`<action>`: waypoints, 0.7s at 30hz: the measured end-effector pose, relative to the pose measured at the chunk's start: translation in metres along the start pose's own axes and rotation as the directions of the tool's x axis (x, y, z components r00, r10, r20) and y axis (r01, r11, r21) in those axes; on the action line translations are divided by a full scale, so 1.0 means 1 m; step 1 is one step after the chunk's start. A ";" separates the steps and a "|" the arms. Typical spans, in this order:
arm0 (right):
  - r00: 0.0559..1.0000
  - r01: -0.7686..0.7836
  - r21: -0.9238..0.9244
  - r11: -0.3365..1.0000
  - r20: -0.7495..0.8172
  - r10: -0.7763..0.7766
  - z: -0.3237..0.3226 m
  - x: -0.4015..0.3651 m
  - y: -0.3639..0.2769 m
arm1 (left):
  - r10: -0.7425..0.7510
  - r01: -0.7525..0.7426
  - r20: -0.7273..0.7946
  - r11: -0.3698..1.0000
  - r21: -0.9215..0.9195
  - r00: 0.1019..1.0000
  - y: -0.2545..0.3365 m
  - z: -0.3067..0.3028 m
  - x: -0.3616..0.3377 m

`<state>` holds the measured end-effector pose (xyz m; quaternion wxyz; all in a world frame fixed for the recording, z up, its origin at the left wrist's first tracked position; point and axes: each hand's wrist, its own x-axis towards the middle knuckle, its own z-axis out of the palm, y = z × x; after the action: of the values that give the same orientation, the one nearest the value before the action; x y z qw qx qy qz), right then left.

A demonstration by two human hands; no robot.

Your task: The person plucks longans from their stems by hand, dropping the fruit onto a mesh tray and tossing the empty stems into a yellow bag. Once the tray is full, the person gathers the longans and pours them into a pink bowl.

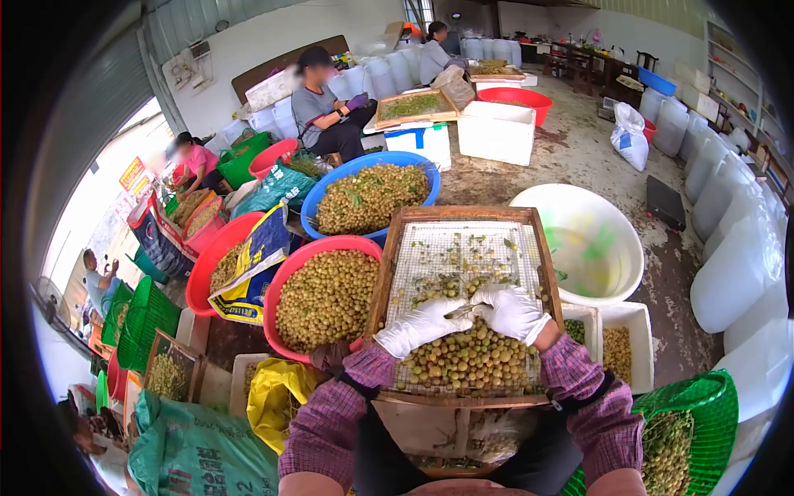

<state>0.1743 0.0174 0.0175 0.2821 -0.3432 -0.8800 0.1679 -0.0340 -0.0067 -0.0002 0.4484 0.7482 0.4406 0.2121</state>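
My left hand, in a white glove, is closed with its fingertips pinched together over a wire-mesh tray with a wooden frame. My right hand, also white-gloved, is closed just beside it, fingertips almost meeting the left ones. Something small and dark greenish lies between the two hands, too small to make out. Beneath and in front of them lies a pile of small round yellow-brown fruits. Loose green bits and a few fruits are scattered over the mesh beyond.
Left of the tray stand a pink basin and a blue basin, both full of fruits. A large white tub and white foam boxes stand to the right. A green basket is at lower right. Other people sit farther back.
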 end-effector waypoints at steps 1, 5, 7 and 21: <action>0.999 -0.008 0.016 1.000 -0.031 0.009 0.000 -0.002 0.002 | -0.099 0.122 0.103 0.960 -0.254 0.990 0.000 0.003 0.000; 0.998 -0.061 0.100 0.993 0.010 0.060 0.003 -0.009 0.015 | -0.216 0.313 0.284 0.876 -0.366 0.934 -0.005 0.010 -0.009; 0.996 -0.088 0.105 0.991 -0.008 0.089 0.010 -0.013 0.019 | -0.225 0.331 0.274 0.833 -0.444 0.935 -0.017 0.022 -0.009; 0.941 -0.331 0.192 0.924 -0.012 0.339 0.015 -0.019 0.032 | -0.168 0.101 0.026 0.459 -0.883 0.985 -0.016 0.052 -0.008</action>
<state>0.1932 0.0249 -0.0171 0.3001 -0.4642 -0.7821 0.2875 -0.0085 -0.0356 -0.0398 0.7699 0.3662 0.3404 0.3965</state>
